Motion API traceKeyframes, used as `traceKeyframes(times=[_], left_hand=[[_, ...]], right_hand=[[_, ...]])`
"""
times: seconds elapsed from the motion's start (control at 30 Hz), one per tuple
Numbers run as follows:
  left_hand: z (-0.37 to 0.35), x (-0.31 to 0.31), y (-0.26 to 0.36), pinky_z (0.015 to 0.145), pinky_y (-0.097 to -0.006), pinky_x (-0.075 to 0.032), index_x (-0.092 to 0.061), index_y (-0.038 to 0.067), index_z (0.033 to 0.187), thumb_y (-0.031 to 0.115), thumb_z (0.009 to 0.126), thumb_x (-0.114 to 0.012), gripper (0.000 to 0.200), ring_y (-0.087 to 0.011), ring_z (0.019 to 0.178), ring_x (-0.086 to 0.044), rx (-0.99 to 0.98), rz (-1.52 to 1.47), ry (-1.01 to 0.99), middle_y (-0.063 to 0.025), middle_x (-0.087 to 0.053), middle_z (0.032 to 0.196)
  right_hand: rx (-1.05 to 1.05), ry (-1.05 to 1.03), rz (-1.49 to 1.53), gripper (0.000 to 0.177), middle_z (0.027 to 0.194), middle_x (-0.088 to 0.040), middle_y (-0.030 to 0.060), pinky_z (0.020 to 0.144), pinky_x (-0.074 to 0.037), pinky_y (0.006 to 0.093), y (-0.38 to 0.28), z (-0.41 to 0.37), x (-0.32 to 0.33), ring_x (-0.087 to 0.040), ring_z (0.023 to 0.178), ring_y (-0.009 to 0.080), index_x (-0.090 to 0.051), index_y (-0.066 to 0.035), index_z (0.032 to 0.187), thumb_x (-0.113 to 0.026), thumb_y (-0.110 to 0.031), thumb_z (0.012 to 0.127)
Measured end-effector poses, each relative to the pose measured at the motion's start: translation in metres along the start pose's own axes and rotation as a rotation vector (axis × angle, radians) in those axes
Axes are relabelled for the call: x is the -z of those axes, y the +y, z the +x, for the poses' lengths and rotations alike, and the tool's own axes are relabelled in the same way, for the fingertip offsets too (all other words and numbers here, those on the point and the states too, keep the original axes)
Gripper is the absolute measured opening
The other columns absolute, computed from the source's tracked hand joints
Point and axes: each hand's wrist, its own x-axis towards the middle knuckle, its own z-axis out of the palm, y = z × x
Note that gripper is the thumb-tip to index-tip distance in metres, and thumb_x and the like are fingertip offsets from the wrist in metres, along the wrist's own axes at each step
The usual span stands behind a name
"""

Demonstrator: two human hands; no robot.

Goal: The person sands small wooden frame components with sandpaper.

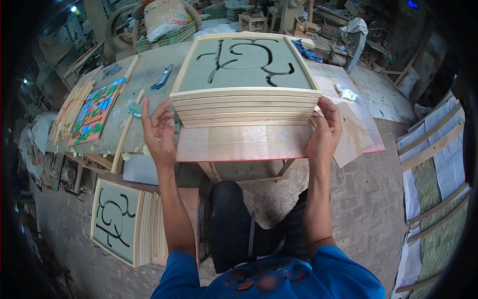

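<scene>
A stack of wood-framed panels [246, 107] lies on the table in front of me. Its top panel has a grey-green face with curved black grooves [271, 52]. At the stack's near left corner is my left hand [160, 130], index finger stretched up and the other fingers loosely bent beside the frames. My right hand [326, 127] is at the near right corner, cupped with bent fingers against the frame ends. Neither hand is closed round a panel. Low on my left, a second stack of similar panels [115, 222] stands beside the table.
A blue tool [162, 76], a colourful painted board [97, 112] and wooden strips [72, 109] lie on the left of the worktable [239, 144]. Right of the stack are a brown sheet [352, 132] and a crumpled white scrap [346, 92]. Slatted wooden pieces [435, 144] stand at far right.
</scene>
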Motion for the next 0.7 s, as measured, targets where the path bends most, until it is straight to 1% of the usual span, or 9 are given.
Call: traceKeyframes(times=[0.07, 0.2, 0.27, 0.3, 0.53, 0.6, 0.7], left_hand=[[0.0006, 0.0014, -0.0005, 0.095, -0.0283, -0.044, -0.023, 0.0, 0.152, -0.002, 0.087, -0.052, 0.071, -0.0149, 0.102, -0.057, 0.005, 0.013, 0.003, -0.0144, -0.061, 0.126], [0.0009, 0.0026, -0.0023, 0.095, -0.0292, -0.044, -0.023, -0.001, 0.151, -0.001, 0.087, -0.052, 0.07, -0.0157, 0.102, -0.057, -0.002, 0.005, -0.007, -0.0128, -0.061, 0.126], [0.0009, 0.0013, -0.0003, 0.095, -0.0291, -0.043, -0.022, -0.001, 0.152, -0.001, 0.088, -0.052, 0.071, -0.0157, 0.102, -0.056, 0.004, -0.019, -0.013, -0.0128, -0.062, 0.125], [0.0008, 0.0011, 0.0009, 0.095, -0.029, -0.043, -0.022, -0.001, 0.152, -0.001, 0.088, -0.052, 0.071, -0.0155, 0.103, -0.056, 0.002, -0.013, -0.018, -0.0126, -0.062, 0.125], [0.0014, 0.0026, -0.002, 0.093, -0.029, -0.044, -0.024, 0.0, 0.151, -0.002, 0.086, -0.051, 0.07, -0.0153, 0.101, -0.056, -0.005, 0.009, -0.004, -0.0123, -0.063, 0.124], [0.0016, 0.0031, -0.0035, 0.092, -0.029, -0.044, -0.025, 0.0, 0.151, -0.002, 0.086, -0.05, 0.069, -0.0153, 0.099, -0.057, -0.018, 0.003, -0.012, -0.0122, -0.063, 0.123], [0.0015, 0.0027, -0.0027, 0.09, -0.0297, -0.046, -0.028, 0.001, 0.15, -0.002, 0.085, -0.051, 0.069, -0.0158, 0.099, -0.058, -0.027, 0.036, 0.004, -0.0124, -0.064, 0.122]], right_hand=[[-0.033, -0.001, 0.029, 0.041, 0.124, -0.058, 0.0172, 0.097, -0.044, 0.0327, -0.0037, -0.0027, -0.0035, -0.055, 0.114, 0.0208, -0.057, 0.005, 0.121, -0.045, 0.006, 0.082], [0.0, -0.006, 0.016, 0.039, 0.121, -0.059, 0.0148, 0.095, -0.044, 0.0309, 0.0011, -0.0004, -0.0017, -0.055, 0.112, 0.0193, -0.057, 0.007, 0.12, -0.047, 0.006, 0.083], [-0.023, 0.029, -0.021, 0.043, 0.124, -0.06, 0.0175, 0.105, -0.039, 0.0359, -0.0002, -0.0007, -0.0027, -0.053, 0.123, 0.0237, -0.057, 0.007, 0.121, -0.045, 0.006, 0.079], [-0.004, 0.023, -0.009, 0.037, 0.121, -0.059, 0.0137, 0.095, -0.043, 0.0307, 0.0, -0.0008, -0.0021, -0.055, 0.112, 0.0191, -0.058, 0.005, 0.12, -0.048, 0.006, 0.084], [-0.008, 0.023, 0.009, 0.039, 0.122, -0.059, 0.0166, 0.095, -0.044, 0.0325, -0.0012, -0.0022, -0.0038, -0.056, 0.113, 0.0213, -0.057, 0.006, 0.122, -0.048, 0.005, 0.084], [-0.029, 0.021, -0.056, 0.041, 0.126, -0.059, 0.0174, 0.103, -0.041, 0.0357, -0.0036, -0.003, -0.0044, -0.053, 0.123, 0.0236, -0.056, 0.005, 0.123, -0.044, 0.004, 0.083], [-0.013, 0.009, -0.015, 0.04, 0.127, -0.058, 0.0171, 0.102, -0.041, 0.0362, 0.0024, -0.0015, -0.0018, -0.052, 0.124, 0.024, -0.055, 0.005, 0.123, -0.044, 0.003, 0.084]])
